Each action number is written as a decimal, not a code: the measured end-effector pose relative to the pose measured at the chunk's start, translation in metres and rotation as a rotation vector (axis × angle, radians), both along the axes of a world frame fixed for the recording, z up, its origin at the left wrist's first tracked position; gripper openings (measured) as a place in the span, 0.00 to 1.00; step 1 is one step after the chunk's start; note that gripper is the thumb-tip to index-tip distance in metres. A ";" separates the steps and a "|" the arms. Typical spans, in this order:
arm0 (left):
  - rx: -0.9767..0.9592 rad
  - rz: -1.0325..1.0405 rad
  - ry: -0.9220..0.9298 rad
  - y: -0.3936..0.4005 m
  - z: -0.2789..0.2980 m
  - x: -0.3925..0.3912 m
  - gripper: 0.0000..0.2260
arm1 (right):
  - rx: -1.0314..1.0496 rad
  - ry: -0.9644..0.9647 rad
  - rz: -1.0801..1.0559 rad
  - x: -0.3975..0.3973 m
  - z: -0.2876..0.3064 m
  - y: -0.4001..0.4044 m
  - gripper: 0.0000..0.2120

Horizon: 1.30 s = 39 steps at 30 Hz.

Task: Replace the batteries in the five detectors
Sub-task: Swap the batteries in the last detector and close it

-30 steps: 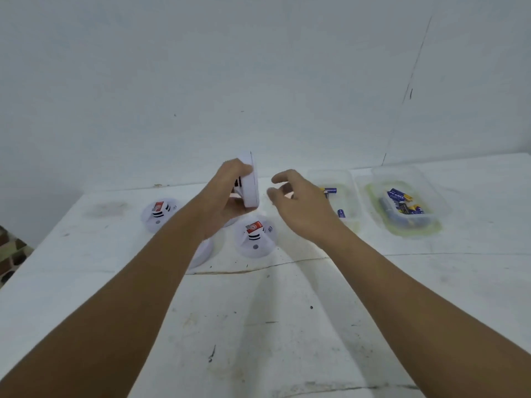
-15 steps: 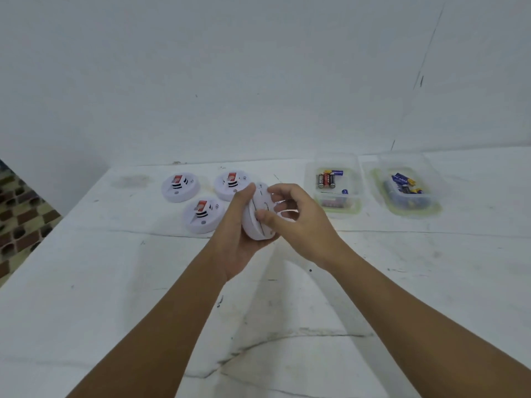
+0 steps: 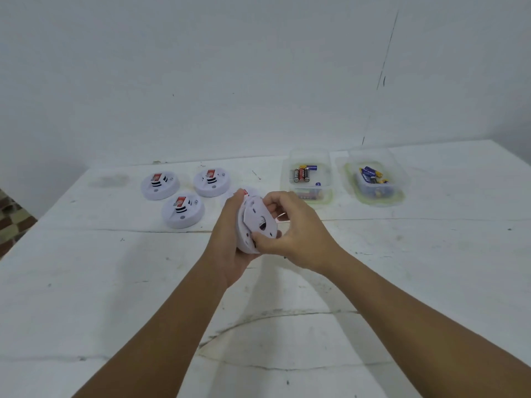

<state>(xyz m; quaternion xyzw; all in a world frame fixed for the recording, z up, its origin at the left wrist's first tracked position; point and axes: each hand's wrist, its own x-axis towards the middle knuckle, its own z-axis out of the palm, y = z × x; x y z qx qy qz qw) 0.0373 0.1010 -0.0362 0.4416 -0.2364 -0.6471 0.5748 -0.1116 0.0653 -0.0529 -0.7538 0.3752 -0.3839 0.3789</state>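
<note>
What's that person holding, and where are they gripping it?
A round white plastic detector: left hand cups its body, right hand grips the back plate's rim.

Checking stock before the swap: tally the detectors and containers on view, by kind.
Detectors lying in plain view on the table: 3
Detector partly hidden behind the hands: 1
Detector held in both hands: 1
Clear battery containers: 2
Total: 7

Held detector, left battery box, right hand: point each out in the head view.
Held detector (image 3: pixel 258 222), head view, on its slotted back plate.
Left battery box (image 3: pixel 311 193), head view, on its clear near wall.
Right hand (image 3: pixel 298 231), head view, on the back of the hand.
</note>
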 end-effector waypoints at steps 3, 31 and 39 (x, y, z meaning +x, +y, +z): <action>0.037 -0.029 0.058 0.002 0.000 -0.004 0.24 | -0.008 -0.036 -0.081 -0.014 -0.006 0.000 0.26; 0.042 0.069 0.028 -0.017 -0.059 -0.012 0.34 | 0.237 -0.066 -0.209 -0.006 -0.048 0.006 0.12; 0.040 0.055 0.065 -0.022 -0.058 -0.007 0.31 | 0.000 0.272 -0.206 -0.004 -0.035 0.002 0.24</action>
